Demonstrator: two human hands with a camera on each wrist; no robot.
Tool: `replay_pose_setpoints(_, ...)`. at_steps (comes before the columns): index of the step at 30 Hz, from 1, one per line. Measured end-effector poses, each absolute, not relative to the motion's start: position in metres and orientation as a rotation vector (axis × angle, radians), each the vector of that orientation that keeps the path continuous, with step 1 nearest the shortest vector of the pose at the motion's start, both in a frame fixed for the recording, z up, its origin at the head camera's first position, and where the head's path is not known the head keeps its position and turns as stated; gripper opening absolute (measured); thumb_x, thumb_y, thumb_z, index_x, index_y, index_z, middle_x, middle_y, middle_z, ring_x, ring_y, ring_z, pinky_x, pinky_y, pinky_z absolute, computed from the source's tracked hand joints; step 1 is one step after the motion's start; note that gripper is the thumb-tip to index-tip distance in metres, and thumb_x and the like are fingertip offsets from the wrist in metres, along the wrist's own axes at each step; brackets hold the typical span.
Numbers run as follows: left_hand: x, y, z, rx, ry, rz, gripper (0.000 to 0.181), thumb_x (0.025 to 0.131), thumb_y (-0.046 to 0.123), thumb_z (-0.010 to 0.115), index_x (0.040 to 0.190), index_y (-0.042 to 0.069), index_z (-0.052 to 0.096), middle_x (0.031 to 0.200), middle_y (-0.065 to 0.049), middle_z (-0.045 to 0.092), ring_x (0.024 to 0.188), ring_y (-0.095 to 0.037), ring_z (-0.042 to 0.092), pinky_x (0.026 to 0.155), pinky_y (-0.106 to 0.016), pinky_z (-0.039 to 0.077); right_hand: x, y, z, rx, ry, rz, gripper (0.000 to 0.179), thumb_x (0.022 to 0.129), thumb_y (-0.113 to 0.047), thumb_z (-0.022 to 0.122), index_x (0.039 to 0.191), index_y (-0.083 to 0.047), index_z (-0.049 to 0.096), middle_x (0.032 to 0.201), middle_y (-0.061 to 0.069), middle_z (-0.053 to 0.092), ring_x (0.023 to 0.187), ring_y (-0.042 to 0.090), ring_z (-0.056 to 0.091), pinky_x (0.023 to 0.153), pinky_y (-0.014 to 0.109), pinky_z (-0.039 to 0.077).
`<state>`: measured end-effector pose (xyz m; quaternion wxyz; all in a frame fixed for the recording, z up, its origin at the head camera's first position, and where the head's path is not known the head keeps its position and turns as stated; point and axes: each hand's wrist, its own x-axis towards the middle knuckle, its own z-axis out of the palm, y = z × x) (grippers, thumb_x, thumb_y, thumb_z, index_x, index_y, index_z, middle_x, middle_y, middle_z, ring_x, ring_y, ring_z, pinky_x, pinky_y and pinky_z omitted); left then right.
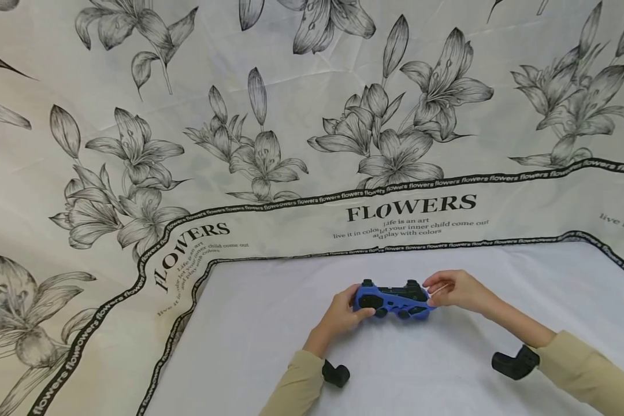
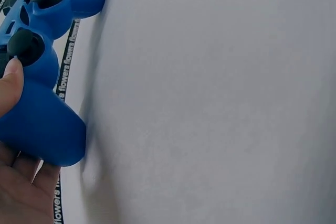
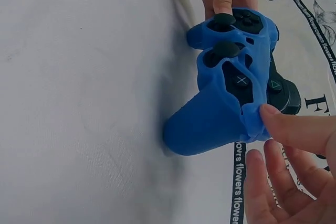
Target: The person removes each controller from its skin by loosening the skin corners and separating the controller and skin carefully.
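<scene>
A black game controller (image 1: 392,292) sits in a blue silicone cover (image 3: 202,121), held just over the white cloth. My left hand (image 1: 341,312) grips its left end, the thumb (image 2: 11,85) on top by a thumbstick (image 2: 23,43) and fingers beneath the handle. At the other end my right hand (image 1: 460,290) pinches the cover's edge between thumb and fingers. In the right wrist view the cover is folded under that thumb (image 3: 294,129), and the triangle button (image 3: 274,85) and black shoulder part (image 3: 289,97) lie outside it. The controller's underside is hidden.
A white cloth (image 1: 239,335) covers the table. Behind it hangs a flower-printed sheet (image 1: 301,115) with a black lettered border (image 1: 312,201). Black wrist devices (image 1: 515,363) sit at both sleeve cuffs.
</scene>
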<state>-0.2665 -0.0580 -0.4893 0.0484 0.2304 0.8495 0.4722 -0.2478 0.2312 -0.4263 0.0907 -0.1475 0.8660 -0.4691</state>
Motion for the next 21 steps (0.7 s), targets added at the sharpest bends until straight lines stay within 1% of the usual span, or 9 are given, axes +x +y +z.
replay_pose_setpoints(3, -0.265, -0.057, -0.49, 0.685, 2.59, 1.452, 0.061, 0.088, 0.022, 0.07, 0.138, -0.001, 0.045, 0.129, -0.015, 0.061, 0.116, -0.021, 0.06, 0.101, -0.03, 0.048, -0.247, 0.23, -0.427, -0.49, 2.591, -1.344, 0.048, 0.08, -0.018, 0.077, 0.118, 0.006, 0.06, 0.109, 0.019, 0.066, 0.093, 0.019, 0.067, 0.074, 0.026, 0.055)
replay_pose_setpoints(6, -0.264, -0.057, -0.49, 0.68, 2.577, 1.475, 0.06, 0.089, 0.021, 0.07, 0.139, -0.001, 0.045, 0.132, -0.015, 0.059, 0.12, -0.022, 0.058, 0.103, -0.032, 0.046, -0.245, 0.226, -0.427, -0.509, 2.635, -1.299, 0.052, 0.084, -0.025, 0.074, 0.123, 0.004, 0.057, 0.118, 0.022, 0.063, 0.103, 0.029, 0.064, 0.08, 0.031, 0.055)
replay_pose_setpoints(8, -0.263, -0.056, -0.49, 0.683, 2.59, 1.474, 0.06, 0.088, 0.021, 0.07, 0.138, -0.001, 0.045, 0.132, -0.015, 0.06, 0.121, -0.023, 0.058, 0.104, -0.034, 0.046, -0.243, 0.223, -0.427, -0.485, 2.652, -1.305, 0.053, 0.086, -0.028, 0.071, 0.126, 0.004, 0.056, 0.12, 0.022, 0.063, 0.106, 0.031, 0.062, 0.082, 0.033, 0.054)
replay_pose_setpoints(11, -0.261, -0.055, -0.488, 0.645, 2.615, 1.468, 0.06, 0.088, 0.022, 0.071, 0.138, 0.0, 0.046, 0.13, -0.014, 0.061, 0.121, -0.023, 0.058, 0.103, -0.035, 0.046, -0.241, 0.218, -0.428, -0.443, 2.677, -1.324, 0.054, 0.088, -0.03, 0.069, 0.126, 0.005, 0.055, 0.119, 0.021, 0.063, 0.106, 0.03, 0.062, 0.083, 0.034, 0.054)
replay_pose_setpoints(13, -0.26, -0.054, -0.486, 0.621, 2.635, 1.477, 0.06, 0.087, 0.022, 0.072, 0.137, -0.001, 0.048, 0.127, -0.015, 0.063, 0.118, -0.024, 0.06, 0.102, -0.037, 0.047, -0.242, 0.216, -0.428, -0.42, 2.687, -1.331, 0.054, 0.088, -0.031, 0.069, 0.126, 0.005, 0.056, 0.12, 0.021, 0.063, 0.107, 0.031, 0.062, 0.085, 0.036, 0.054)
replay_pose_setpoints(17, -0.258, -0.053, -0.483, 0.573, 2.62, 1.541, 0.059, 0.086, 0.021, 0.072, 0.136, -0.001, 0.049, 0.124, -0.015, 0.064, 0.116, -0.024, 0.06, 0.1, -0.035, 0.048, -0.245, 0.215, -0.43, -0.391, 2.673, -1.355, 0.055, 0.088, -0.031, 0.069, 0.127, 0.005, 0.055, 0.122, 0.023, 0.062, 0.109, 0.033, 0.061, 0.089, 0.042, 0.053)
replay_pose_setpoints(21, -0.254, -0.055, -0.482, 0.544, 2.597, 1.627, 0.057, 0.086, 0.018, 0.072, 0.136, 0.0, 0.05, 0.125, -0.016, 0.063, 0.116, -0.026, 0.059, 0.099, -0.036, 0.049, -0.249, 0.215, -0.435, -0.357, 2.6, -1.418, 0.057, 0.088, -0.031, 0.069, 0.13, 0.006, 0.053, 0.127, 0.025, 0.058, 0.114, 0.035, 0.059, 0.092, 0.043, 0.052)
